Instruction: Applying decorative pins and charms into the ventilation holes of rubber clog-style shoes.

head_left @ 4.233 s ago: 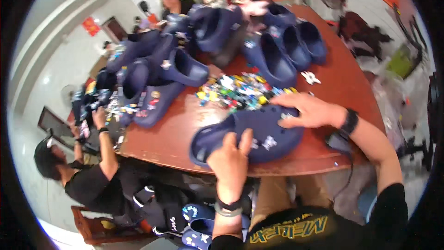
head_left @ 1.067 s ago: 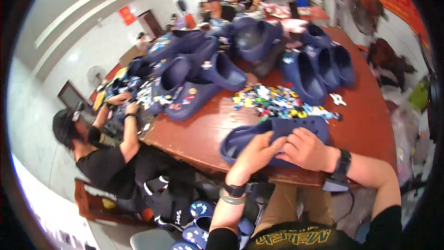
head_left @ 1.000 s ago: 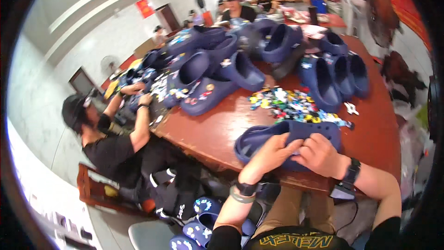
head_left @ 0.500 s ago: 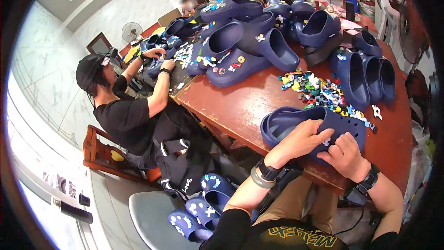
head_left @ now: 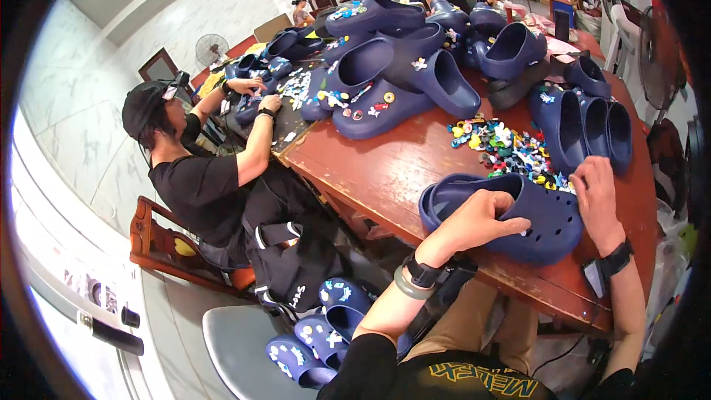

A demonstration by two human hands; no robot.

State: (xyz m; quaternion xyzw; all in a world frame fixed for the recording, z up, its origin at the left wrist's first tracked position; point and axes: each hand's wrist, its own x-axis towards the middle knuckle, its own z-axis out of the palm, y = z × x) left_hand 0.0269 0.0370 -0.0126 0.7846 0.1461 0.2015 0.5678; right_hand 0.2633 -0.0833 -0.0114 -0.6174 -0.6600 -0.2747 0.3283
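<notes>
A navy blue clog [head_left: 546, 250] with round vent holes lies at the table's near edge, toe to the right. My left hand [head_left: 480, 222] grips it at the foot opening, thumb stretched over the upper and other fingers partly hidden. A small pale charm shows by the thumb tip. Beyond the toe, my right hand [head_left: 598, 204] reaches to the right end of a heap of colourful shoe charms [head_left: 511, 150]. Its fingers are bent together at the tabletop; whatever is between them is hidden.
Many navy clogs [head_left: 385, 67] are piled across the table [head_left: 370, 174], some with charms. Several plain clogs [head_left: 566, 130] stand at the right. Decorated clogs [head_left: 322, 337] rest on a grey chair [head_left: 229, 348] at my left. A co-worker [head_left: 196, 170] sits at the left, handling a clog.
My right hand has left the clog's upper and moved up and right to the charms. The left hand stays on the clog, which has barely shifted.
</notes>
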